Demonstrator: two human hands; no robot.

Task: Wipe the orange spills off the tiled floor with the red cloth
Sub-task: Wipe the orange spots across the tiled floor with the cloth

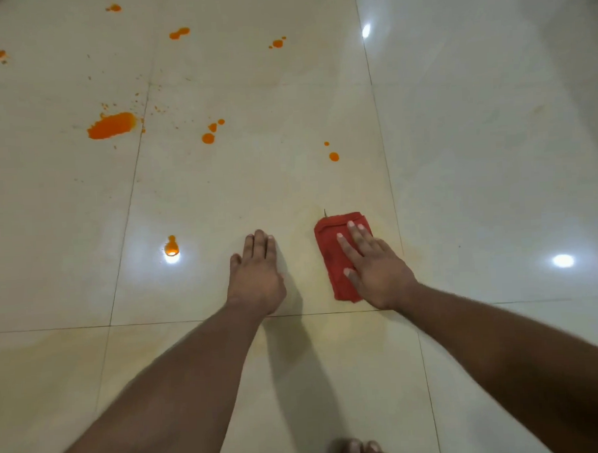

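The tiled floor (477, 184) is glossy and pale, and it is judged slippery where wet; a faint yellowish film is seen on the tile around the hands. The orange spills (112, 125) are scattered over the far and left tiles: one large puddle at the left, smaller drops toward the middle, and a single drop (171, 247) close to the left hand. All are judged thin and liquid, likely to smear unless pressed and drawn through in one pass.

The red cloth (336, 255) is found folded into a small pad, lying flat on the floor to the right of centre, well apart from the large puddle. It is judged light, soft and limp, so it is best driven by a flat palm from above rather than pinched at an edge.

The right hand (374, 267) is laid on the cloth with straight, spread fingers; nothing is curled round it, and the cloth's left side is left uncovered. The left hand (255, 279) is rested flat on the bare tile just beside it, fingers straight and together, holding nothing.
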